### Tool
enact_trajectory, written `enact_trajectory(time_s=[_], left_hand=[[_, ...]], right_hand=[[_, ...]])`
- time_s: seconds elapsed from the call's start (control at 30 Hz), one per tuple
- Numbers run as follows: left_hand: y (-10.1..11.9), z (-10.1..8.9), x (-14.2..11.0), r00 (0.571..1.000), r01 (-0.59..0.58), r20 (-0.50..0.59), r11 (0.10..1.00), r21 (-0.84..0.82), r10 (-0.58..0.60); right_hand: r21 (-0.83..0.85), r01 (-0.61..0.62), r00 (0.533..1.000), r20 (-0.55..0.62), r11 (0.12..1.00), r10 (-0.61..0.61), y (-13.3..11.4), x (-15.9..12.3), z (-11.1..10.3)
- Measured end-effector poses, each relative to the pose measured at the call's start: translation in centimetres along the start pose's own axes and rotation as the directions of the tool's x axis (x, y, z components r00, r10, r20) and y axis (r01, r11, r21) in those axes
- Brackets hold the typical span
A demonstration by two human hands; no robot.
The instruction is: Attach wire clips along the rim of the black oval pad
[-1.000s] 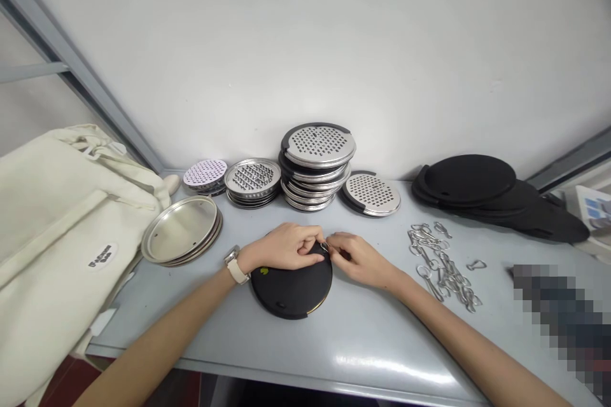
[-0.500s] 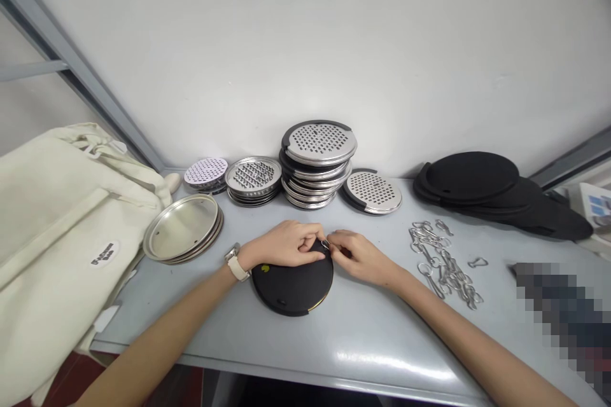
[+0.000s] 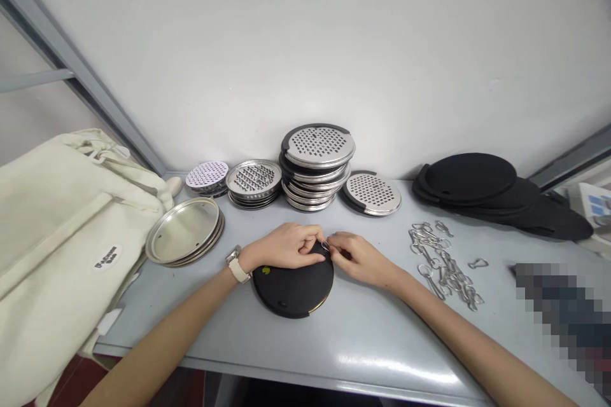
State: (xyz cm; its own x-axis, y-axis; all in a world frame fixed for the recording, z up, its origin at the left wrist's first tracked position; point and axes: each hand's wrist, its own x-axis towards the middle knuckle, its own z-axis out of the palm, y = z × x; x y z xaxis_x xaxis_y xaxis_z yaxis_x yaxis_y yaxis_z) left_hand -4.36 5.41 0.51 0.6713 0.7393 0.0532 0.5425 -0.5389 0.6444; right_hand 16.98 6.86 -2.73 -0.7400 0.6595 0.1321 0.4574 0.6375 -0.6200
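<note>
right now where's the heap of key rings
Head view: the key rings lie right of the right hand, in front of the stacked black discs.

The person's left hand (image 3: 285,247) and right hand (image 3: 360,259) meet at the top edge of a round black disc (image 3: 293,290) on a grey table (image 3: 363,337), a small metal ring (image 3: 325,246) pinched between their fingertips. Behind the disc stand stacked steel graters (image 3: 317,165); to its right lie loose metal clips (image 3: 443,265), and to its left shallow steel trays (image 3: 185,232) beside a cream canvas bag (image 3: 62,248).
</note>
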Motion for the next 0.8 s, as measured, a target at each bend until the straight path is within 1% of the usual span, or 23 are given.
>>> enact_trajectory(time_s=[0.23,0.43,0.8], left_hand=[[0.4,-0.15,-0.05,1.0,0.023,0.008,1.0,0.016,-0.023],[0.13,-0.01,-0.05,1.0,0.008,0.009,1.0,0.024,-0.009],[0.19,-0.09,-0.09,1.0,0.018,0.025,1.0,0.006,-0.018]], right_hand=[[0.003,0.005,1.0,0.016,1.0,-0.005,-0.04,0.12,-0.03],[-0.02,0.018,1.0,-0.001,1.0,-0.018,0.21,0.01,0.12],[-0.028,0.01,1.0,0.009,1.0,-0.01,0.26,0.01,0.06]])
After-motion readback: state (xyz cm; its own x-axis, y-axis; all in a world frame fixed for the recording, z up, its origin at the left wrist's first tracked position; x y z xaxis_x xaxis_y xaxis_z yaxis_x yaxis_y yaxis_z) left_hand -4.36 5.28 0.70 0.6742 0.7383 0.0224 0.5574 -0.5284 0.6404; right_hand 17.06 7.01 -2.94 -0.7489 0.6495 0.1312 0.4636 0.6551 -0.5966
